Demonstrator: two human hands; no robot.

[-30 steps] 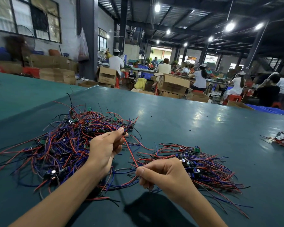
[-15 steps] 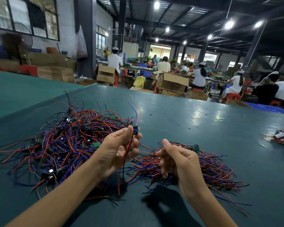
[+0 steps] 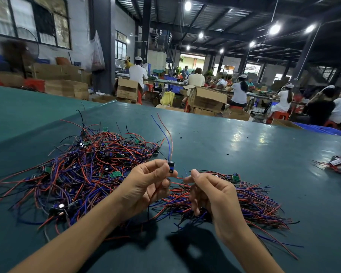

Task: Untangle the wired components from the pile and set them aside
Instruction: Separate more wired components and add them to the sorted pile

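Note:
A big tangled pile of red, blue and black wired components (image 3: pixel 83 170) lies on the left of the green table (image 3: pixel 234 150). A smaller, more orderly heap of wired components (image 3: pixel 250 200) lies on the right. My left hand (image 3: pixel 146 186) pinches a small blue-and-black component (image 3: pixel 171 167) above the gap between the heaps; its blue and red leads stand upward and more wires hang through the palm. My right hand (image 3: pixel 211 192) is raised beside it, thumb and forefinger pinching a red wire (image 3: pixel 180 177) that runs to the component.
Another small bundle of wired parts (image 3: pixel 339 166) sits at the table's right edge. Beyond the far edge are open cardboard boxes (image 3: pixel 205 99), red stools and several seated workers at benches.
My left hand has lifted the component free of the big pile and holds it higher. My right hand rose from the smaller heap and took hold of the red wire beside it.

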